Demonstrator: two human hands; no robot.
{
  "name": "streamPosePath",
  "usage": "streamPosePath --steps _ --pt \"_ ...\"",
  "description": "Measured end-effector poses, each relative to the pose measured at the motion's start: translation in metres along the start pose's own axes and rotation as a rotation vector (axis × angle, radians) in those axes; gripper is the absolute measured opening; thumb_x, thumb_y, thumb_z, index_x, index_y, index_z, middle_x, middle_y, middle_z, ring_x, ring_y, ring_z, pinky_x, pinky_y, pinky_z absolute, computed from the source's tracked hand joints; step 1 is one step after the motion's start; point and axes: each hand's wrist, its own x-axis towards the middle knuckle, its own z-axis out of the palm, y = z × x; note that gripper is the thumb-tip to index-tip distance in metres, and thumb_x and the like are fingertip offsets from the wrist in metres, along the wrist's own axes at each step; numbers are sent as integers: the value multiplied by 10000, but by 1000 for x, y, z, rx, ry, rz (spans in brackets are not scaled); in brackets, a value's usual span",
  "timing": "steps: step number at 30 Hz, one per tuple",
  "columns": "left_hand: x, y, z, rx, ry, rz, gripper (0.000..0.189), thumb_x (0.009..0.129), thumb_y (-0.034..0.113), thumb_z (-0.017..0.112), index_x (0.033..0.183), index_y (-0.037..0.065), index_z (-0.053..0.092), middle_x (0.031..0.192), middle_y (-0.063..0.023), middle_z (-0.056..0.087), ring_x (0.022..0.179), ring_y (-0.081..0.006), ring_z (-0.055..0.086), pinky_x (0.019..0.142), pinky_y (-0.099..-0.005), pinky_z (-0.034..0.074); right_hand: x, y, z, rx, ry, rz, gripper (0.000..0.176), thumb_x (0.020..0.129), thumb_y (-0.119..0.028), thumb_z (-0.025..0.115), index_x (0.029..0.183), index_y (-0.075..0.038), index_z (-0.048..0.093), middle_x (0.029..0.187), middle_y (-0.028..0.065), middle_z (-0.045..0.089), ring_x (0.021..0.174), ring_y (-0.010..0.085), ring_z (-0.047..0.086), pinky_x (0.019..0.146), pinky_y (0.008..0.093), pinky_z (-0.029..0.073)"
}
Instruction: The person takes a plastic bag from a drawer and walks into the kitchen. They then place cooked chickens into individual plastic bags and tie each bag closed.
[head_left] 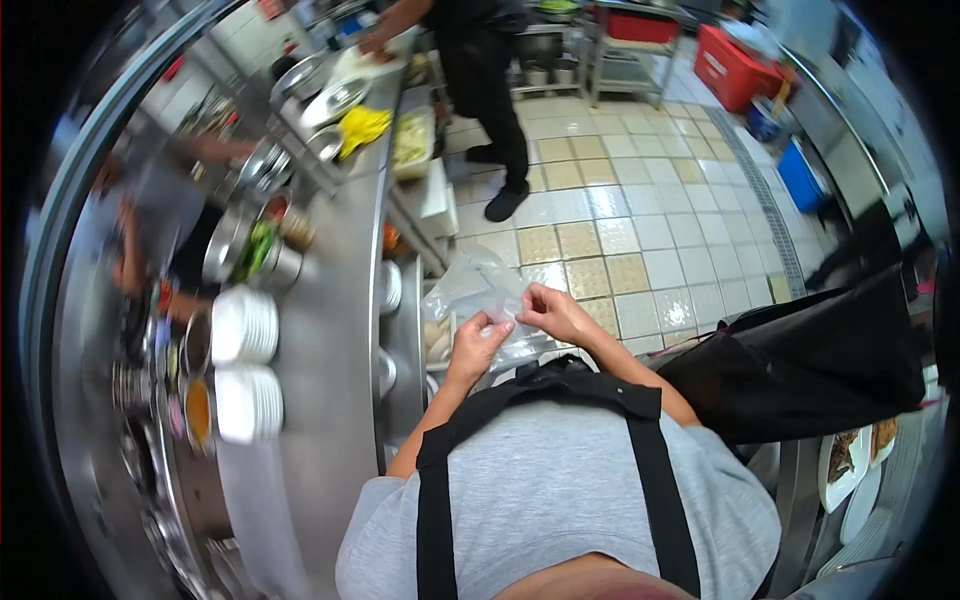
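Both of my hands are close together in front of my chest, pinching a clear plastic bag (468, 277). My left hand (480, 348) grips its edge between thumb and fingers. On the other side my right hand (556, 314) pinches the plastic with thumb and forefinger. The bag spreads out beyond my fingers, over the floor and beside the counter edge. Below it, partly covered by the plastic, a container with pale contents (438, 340) shows near my left wrist.
A steel counter (335, 400) runs along my left, with stacked white dishes (245, 328) and metal pots of food. A co-worker in dark clothes (485, 80) stands ahead at the counter; another person is blurred at far left. A black cloth (800, 370) hangs at my right.
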Motion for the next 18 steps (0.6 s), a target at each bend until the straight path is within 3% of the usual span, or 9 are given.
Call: streamPosePath --steps 3,6,11,14,18 --pt "99 21 11 -77 -113 35 298 832 258 686 920 -22 642 838 -92 661 797 -119 565 750 -285 458 53 25 -55 233 149 -5 125 834 -93 651 858 -66 532 743 -43 509 683 48 473 618 209 401" --pt "201 22 39 60 -258 239 287 820 256 693 878 -17 629 800 -78 645 768 -116 551 719 -285 458 82 38 -119 484 336 -18 138 838 -95 653 941 -66 566 792 -24 555 735 61 519 653 212 427" --pt "341 70 120 59 -466 153 279 807 247 691 810 -16 599 721 -83 604 682 -104 517 620 -298 445 124 78 -226 873 615 113 179 879 -137 616 1027 -44 579 914 50 636 818 124 611 740 263 500" --pt "415 81 171 18 -495 141 273 791 252 682 795 -9 599 673 -78 588 654 -101 514 606 -298 442 150 103 -301 1177 686 58 121 889 -100 577 993 -40 561 917 82 639 800 156 629 708 279 513" --pt "507 95 209 151 -398 168 263 751 254 665 784 2 600 643 -93 589 620 -130 533 600 -315 445 191 114 -405 1262 874 -12 149 942 -116 466 1068 -42 492 985 119 625 792 237 636 744 367 548"
